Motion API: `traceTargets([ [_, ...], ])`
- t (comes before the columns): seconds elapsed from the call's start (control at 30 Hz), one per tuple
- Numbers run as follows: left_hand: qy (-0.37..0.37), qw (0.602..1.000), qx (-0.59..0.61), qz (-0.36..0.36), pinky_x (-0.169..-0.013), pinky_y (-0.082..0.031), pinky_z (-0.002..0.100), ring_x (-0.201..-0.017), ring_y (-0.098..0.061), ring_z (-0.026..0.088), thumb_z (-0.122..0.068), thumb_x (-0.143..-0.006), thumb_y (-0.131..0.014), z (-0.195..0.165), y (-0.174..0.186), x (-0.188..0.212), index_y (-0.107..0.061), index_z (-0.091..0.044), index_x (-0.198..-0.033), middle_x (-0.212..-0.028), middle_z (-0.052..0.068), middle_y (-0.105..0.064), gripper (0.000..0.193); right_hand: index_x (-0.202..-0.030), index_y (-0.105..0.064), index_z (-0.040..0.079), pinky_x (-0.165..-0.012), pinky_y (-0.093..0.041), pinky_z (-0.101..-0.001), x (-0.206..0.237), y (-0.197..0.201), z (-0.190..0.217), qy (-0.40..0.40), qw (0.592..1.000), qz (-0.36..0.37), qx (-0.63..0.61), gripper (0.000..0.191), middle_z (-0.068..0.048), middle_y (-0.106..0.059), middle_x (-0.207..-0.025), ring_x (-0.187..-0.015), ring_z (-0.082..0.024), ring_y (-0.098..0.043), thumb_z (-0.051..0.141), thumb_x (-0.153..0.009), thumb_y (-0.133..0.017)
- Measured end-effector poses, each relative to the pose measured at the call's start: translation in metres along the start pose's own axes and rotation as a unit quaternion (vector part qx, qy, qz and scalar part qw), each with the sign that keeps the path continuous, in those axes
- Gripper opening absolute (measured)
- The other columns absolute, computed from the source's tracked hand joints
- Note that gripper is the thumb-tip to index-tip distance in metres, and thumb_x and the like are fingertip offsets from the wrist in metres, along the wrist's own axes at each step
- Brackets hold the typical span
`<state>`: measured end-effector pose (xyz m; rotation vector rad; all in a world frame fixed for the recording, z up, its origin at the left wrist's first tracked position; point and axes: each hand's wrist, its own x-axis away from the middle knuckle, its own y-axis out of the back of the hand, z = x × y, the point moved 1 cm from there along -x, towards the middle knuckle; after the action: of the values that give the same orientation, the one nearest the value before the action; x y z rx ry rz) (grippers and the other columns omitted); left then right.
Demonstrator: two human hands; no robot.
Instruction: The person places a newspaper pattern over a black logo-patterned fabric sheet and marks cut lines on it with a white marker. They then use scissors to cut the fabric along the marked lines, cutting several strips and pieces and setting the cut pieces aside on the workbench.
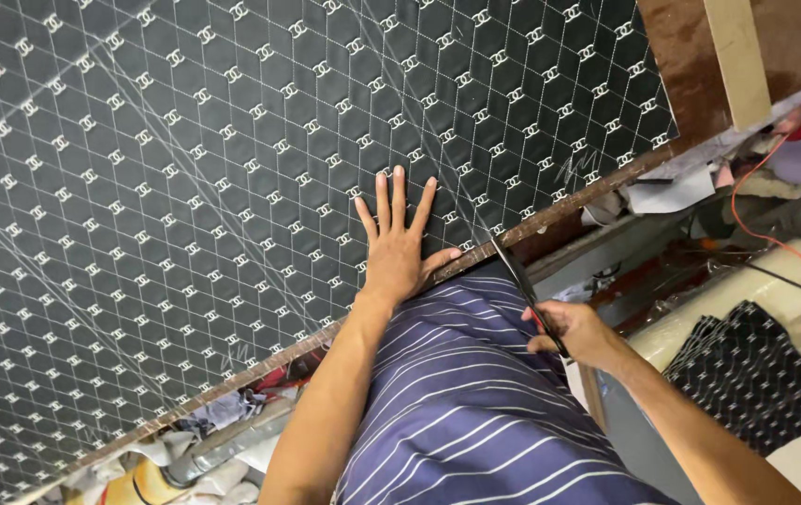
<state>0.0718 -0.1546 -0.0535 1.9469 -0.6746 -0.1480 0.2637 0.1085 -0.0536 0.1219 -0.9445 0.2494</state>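
A large sheet of dark quilted fabric (232,168) with small white emblems and chalk lines covers the worktable. My left hand (399,245) lies flat on it near the table's edge, fingers spread. My right hand (576,333) grips the handles of dark scissors (517,276). The blades point up toward the fabric's edge, just right of my left thumb. My striped blue shirt (475,393) fills the lower middle.
The wooden table edge (569,201) runs diagonally. A pale wooden slat (735,56) crosses the top right. Below it lie paper scraps (667,192), an orange cord (747,224), a cream roll (747,290) and a piece of the same quilted fabric (756,374). More clutter sits at bottom left.
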Motion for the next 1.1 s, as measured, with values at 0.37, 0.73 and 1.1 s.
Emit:
traceTargets([
  [0.37,0.002,1.000,-0.014,0.017,-0.119,-0.004,0.073,-0.155,0.002,0.048,-0.075,-0.079,-0.065,0.001,-0.002,-0.001,-0.017,-0.022,-0.164,-0.168,0.025,-0.002,0.111,-0.116,-0.068,0.000,-0.069,-0.056,-0.0223,-0.006,-0.009,0.011,0.010,0.998,-0.023,-0.066,0.045,-0.001,-0.079,-0.082,-0.075,-0.007,-0.070,0.006,-0.075,-0.084],
  [0.73,-0.003,1.000,-0.018,-0.001,-0.120,-0.005,0.073,-0.156,-0.001,0.047,-0.075,-0.079,-0.066,0.005,-0.006,0.002,-0.019,-0.023,-0.165,-0.169,0.025,-0.004,0.111,-0.113,-0.070,0.000,-0.067,-0.052,-0.0204,-0.010,-0.012,-0.001,0.035,0.998,-0.040,-0.039,0.044,0.004,-0.070,-0.079,-0.073,-0.003,-0.063,0.013,-0.074,-0.088],
  [1.1,0.010,0.997,-0.058,0.040,-0.119,-0.003,0.074,-0.155,0.002,0.048,-0.079,-0.078,-0.062,-0.001,-0.007,-0.001,-0.015,-0.021,-0.165,-0.168,0.026,-0.001,0.114,-0.109,-0.072,0.002,-0.068,-0.052,-0.0205,-0.009,-0.014,0.011,0.002,0.998,-0.063,0.004,0.044,0.004,-0.074,-0.079,-0.073,-0.003,-0.065,0.018,-0.072,-0.090],
])
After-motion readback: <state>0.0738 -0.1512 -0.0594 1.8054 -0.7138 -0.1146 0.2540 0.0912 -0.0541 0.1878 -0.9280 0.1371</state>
